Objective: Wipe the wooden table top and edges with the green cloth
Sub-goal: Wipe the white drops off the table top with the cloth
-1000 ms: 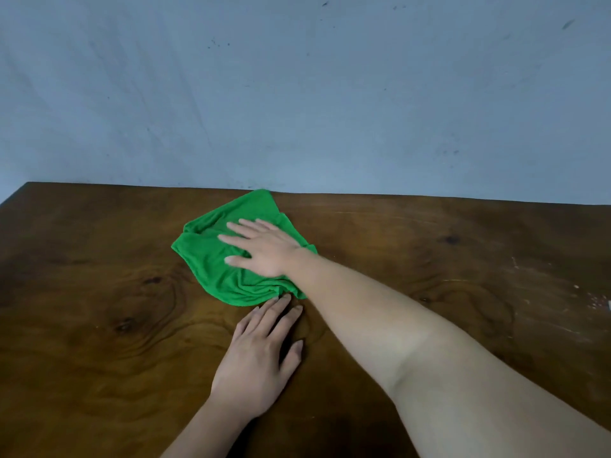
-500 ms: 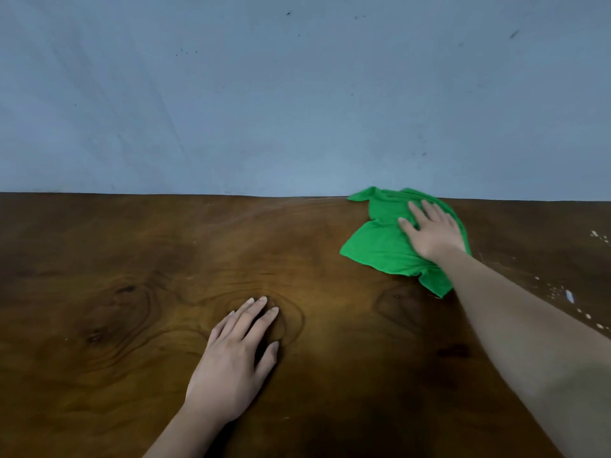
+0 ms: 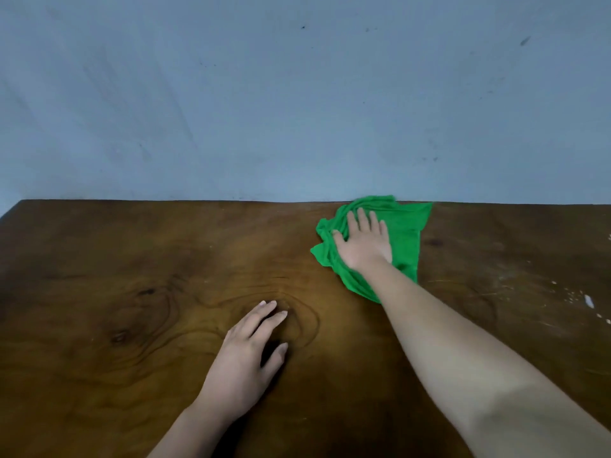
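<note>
Green cloth (image 3: pixel 408 233) shifted to far table (image 3: pixel 99 259) edge | right hand (image 3: pixel 363 246) fingers spread flat on it | left hand (image 3: pixel 244 361) flat

We see a pale blue-grey painted wall (image 3: pixel 297 100) filling the upper half of our view, marked with faint diagonal scuffs and a few small dark specks. Small white flecks (image 3: pixel 588 300) lie scattered at far right.

The right hand (image 3: pixel 362 246) lies flat on the green cloth (image 3: pixel 405 233) and hides its middle. The right arm covers the cloth's near corner. The counter (image 3: pixel 132 292) is cut off at the left, right and bottom edges. White specks (image 3: pixel 588 300) far right of the cloth are too small to tell.
</note>
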A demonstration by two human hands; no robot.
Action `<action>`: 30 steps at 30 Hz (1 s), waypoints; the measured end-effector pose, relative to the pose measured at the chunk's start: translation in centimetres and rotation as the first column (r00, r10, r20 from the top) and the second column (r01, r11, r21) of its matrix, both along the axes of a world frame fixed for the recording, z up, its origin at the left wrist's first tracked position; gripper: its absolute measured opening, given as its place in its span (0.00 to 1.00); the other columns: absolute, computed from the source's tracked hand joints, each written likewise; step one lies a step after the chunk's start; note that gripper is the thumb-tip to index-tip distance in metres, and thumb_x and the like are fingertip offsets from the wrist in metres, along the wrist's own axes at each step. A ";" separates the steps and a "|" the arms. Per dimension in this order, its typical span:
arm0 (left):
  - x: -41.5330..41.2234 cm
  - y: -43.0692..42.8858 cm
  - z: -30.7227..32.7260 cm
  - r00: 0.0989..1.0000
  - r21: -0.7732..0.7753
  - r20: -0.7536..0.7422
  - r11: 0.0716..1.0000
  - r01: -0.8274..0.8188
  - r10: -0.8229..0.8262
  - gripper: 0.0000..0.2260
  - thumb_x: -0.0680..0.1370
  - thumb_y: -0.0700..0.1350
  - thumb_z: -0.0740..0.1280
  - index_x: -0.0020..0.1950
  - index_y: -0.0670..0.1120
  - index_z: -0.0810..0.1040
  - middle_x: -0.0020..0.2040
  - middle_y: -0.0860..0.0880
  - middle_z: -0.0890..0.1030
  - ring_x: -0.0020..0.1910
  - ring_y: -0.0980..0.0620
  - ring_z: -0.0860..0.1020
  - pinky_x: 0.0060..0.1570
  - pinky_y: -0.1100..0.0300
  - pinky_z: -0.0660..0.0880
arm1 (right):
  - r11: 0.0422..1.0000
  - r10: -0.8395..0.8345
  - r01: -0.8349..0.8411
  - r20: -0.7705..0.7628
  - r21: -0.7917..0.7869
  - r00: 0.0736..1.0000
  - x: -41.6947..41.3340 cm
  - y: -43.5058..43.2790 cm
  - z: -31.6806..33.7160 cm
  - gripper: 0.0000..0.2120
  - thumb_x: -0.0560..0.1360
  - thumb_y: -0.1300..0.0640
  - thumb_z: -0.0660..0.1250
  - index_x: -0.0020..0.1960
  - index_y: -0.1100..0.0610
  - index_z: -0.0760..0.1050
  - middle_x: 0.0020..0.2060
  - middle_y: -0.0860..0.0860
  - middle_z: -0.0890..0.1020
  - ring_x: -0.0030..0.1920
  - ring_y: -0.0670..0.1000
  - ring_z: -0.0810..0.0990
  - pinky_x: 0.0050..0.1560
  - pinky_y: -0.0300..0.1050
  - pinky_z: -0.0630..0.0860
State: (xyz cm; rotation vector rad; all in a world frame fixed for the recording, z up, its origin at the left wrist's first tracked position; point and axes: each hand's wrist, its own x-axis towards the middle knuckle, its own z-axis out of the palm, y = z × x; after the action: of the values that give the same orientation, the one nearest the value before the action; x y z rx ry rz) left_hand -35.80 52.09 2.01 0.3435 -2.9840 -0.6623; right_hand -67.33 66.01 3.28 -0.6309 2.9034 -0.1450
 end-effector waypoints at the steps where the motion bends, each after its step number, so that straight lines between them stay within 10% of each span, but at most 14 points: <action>1: 0.3 -0.5 0.3 1.000 0.007 -0.008 1.000 -0.012 0.012 0.26 0.86 0.61 0.63 0.85 0.62 0.66 0.86 0.65 0.58 0.86 0.66 0.49 0.83 0.58 0.51 | 0.998 0.056 -0.056 0.006 -0.009 0.998 1.2 -2.6 0.0 0.40 0.86 0.31 0.38 0.91 0.51 0.42 0.91 0.53 0.42 0.90 0.59 0.40 0.89 0.62 0.41; 14: 1.7 -8.3 -0.3 0.989 0.002 -0.094 0.994 -0.111 0.110 0.21 0.85 0.59 0.66 0.78 0.57 0.77 0.80 0.61 0.70 0.81 0.57 0.68 0.76 0.51 0.71 | 0.734 0.679 -0.678 0.051 -0.043 0.732 9.0 -23.2 0.1 0.38 0.86 0.27 0.44 0.91 0.42 0.48 0.91 0.46 0.46 0.90 0.51 0.42 0.89 0.58 0.39; 30: -5.9 -0.3 -0.4 0.999 -0.067 -0.037 0.998 0.003 -0.006 0.26 0.84 0.61 0.64 0.83 0.58 0.71 0.85 0.58 0.66 0.86 0.58 0.59 0.81 0.54 0.62 | 0.930 0.367 -0.366 0.024 -0.031 0.930 -7.8 4.4 0.9 0.34 0.88 0.29 0.44 0.91 0.40 0.48 0.90 0.44 0.52 0.90 0.49 0.48 0.87 0.50 0.44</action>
State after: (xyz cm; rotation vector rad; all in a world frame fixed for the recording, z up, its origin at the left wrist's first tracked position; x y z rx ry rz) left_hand -41.72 51.77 1.66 0.3168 -2.9636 -0.5609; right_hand -75.14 70.38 4.15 -1.1497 2.6979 -0.1408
